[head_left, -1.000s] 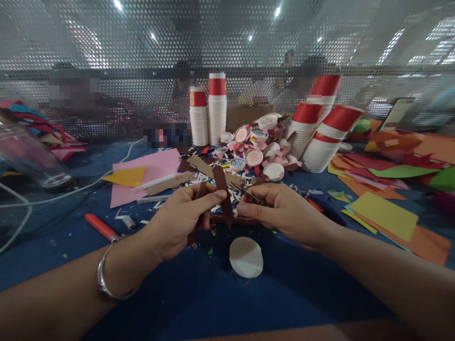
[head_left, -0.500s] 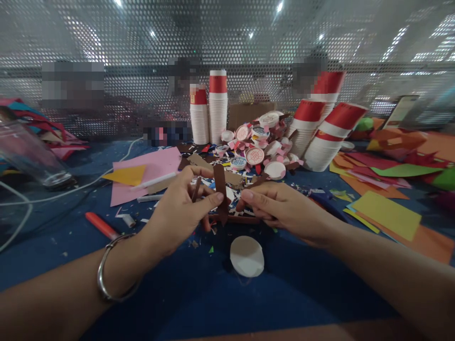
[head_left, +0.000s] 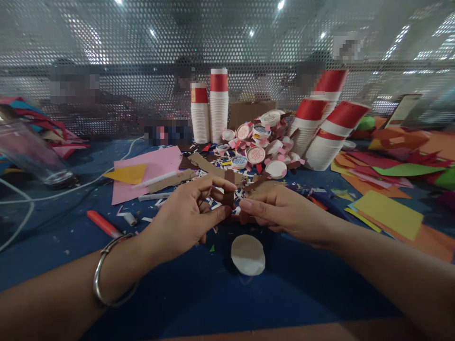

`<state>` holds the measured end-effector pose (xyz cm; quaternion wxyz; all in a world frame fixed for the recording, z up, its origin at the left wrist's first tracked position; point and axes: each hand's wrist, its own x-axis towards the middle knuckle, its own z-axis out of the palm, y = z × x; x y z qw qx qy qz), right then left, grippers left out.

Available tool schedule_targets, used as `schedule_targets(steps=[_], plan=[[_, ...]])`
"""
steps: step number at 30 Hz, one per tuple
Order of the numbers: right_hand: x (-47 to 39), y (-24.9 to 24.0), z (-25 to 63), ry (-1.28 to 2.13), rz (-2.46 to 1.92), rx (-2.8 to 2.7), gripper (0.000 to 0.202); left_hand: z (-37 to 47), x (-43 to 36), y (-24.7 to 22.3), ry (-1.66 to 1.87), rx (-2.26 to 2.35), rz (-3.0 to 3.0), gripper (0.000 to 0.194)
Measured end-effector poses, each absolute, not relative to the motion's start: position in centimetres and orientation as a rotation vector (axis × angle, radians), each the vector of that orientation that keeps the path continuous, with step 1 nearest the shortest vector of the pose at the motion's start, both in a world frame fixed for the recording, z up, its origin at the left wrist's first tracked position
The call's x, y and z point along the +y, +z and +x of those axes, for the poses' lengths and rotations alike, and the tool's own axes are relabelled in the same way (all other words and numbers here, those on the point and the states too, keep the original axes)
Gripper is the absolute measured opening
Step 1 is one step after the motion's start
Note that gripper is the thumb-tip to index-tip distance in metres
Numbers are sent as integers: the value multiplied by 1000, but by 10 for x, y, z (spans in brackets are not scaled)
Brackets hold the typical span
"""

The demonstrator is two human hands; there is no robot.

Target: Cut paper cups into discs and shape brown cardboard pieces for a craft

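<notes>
My left hand pinches a dark brown paper strip between thumb and fingers, with the strip standing upright. Close beside it, my right hand is closed, thumb pressed against the fingers. A reddish-brown paper edge shows at its fingertips; the rest of that piece is hidden. Below both hands a round white paper disc lies flat on the blue table. Behind the fingers are scattered paper scraps.
Stacked red-and-white paper cups stand at the back, with leaning stacks to the right. Between them is a heap of decorated discs. Coloured paper lies right; pink paper, a red-handled tool and a clear glass lie left.
My left hand has moved right, closer to my right hand, and the upright brown strip has shifted with it. The right hand and the disc have hardly moved.
</notes>
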<state>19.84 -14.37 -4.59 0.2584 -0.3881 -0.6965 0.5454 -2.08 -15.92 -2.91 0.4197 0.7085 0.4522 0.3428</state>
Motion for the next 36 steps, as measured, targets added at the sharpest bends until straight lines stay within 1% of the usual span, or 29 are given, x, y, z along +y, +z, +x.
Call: schedule_targets(steps=[16,21,26,32,36], plan=[[-143,-46,201,1319,-1025,-2076,51,-17,-158,-22,748,1022,1669,24],[-141,-46,200,1261,-1015,-2127,49,-16,-160,-20,734,998,1640,20],[-142,-46,200,1267,-1041,-2112,52,-19,-160,-21,705,1027,1688,14],[-141,-39,207,1205,-1100,-2165,57,-25,-154,-22,666,1144,1747,22],[-137,-34,215,1076,-1128,-2295,58,-32,-149,-19,599,1250,1891,9]])
